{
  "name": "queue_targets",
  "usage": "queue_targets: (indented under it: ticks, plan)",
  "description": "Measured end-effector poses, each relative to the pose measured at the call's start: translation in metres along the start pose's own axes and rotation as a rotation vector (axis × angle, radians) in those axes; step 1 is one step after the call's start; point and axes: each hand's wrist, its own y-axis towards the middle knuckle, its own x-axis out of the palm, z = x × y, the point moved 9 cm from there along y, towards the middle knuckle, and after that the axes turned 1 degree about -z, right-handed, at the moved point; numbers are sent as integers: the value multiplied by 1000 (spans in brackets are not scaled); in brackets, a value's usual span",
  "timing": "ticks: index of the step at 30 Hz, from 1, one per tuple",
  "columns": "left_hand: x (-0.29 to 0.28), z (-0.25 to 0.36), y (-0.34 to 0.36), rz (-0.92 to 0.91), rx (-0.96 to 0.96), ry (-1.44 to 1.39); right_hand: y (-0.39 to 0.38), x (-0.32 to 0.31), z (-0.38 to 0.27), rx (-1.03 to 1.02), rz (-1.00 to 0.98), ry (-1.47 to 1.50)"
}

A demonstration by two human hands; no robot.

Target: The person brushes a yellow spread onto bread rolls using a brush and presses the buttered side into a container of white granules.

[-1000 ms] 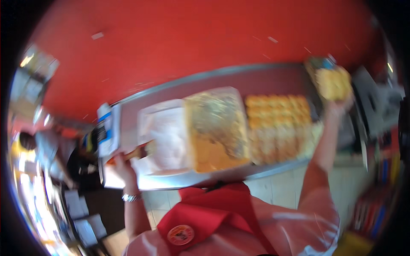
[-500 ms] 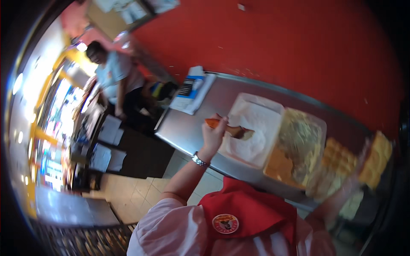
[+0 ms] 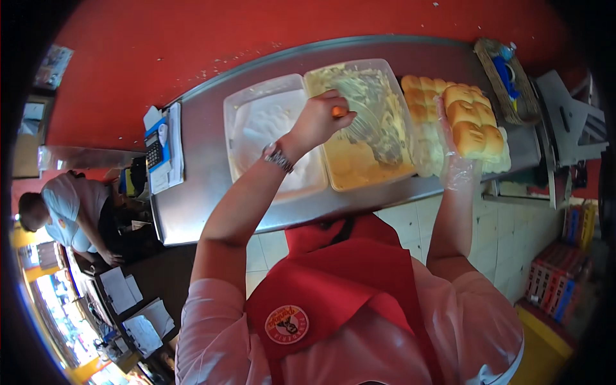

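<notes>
My left hand (image 3: 321,122), with a metal watch on its wrist, is closed around an orange-handled tool (image 3: 339,111). The tool's working end is hidden. It hangs over a clear tub (image 3: 333,187) smeared with pale yellow cream (image 3: 385,138) and holding an orange-brown layer at its near side. Left of that, another tub (image 3: 234,106) holds a white powder or cream (image 3: 266,125). My right hand (image 3: 454,151), in a clear plastic glove, grips a slab of golden joined bread rolls (image 3: 471,119) from its left and underneath, raised over more joined rolls (image 3: 423,96) on the counter.
The metal counter (image 3: 199,212) runs along a red wall. Papers and a calculator (image 3: 154,153) lie at its left end. A wicker basket (image 3: 513,83) with blue items stands at the right. A co-worker (image 3: 70,205) is far left. Stacked crates (image 3: 552,282) stand low right.
The view has turned rightward. My left hand has moved the tool from the white tub to over the cream tub. The rolls in my right hand now show their tops.
</notes>
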Motion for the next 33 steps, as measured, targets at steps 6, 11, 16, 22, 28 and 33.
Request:
queue_targets:
  ticks: [6,11,16,22,28,33]
  plan:
    - [96,-23,-22,-308,-214,-154,-49,5,-6,-94,55,-254]
    - [116,-61,-43,-307,-662,-311,-76,15,-7,-129,63,-308]
    - [117,-101,-60,-229,-972,-663,-80,-11,11,-79,131,-242]
    - [-7,-37,-24,315,-603,-1150,-43,-77,104,253,52,40]
    - [-69,141,-72,224,461,307,5,-144,143,-108,148,-995]
    - [-128,205,-122,229,575,335,49,-170,227,486,-262,-726]
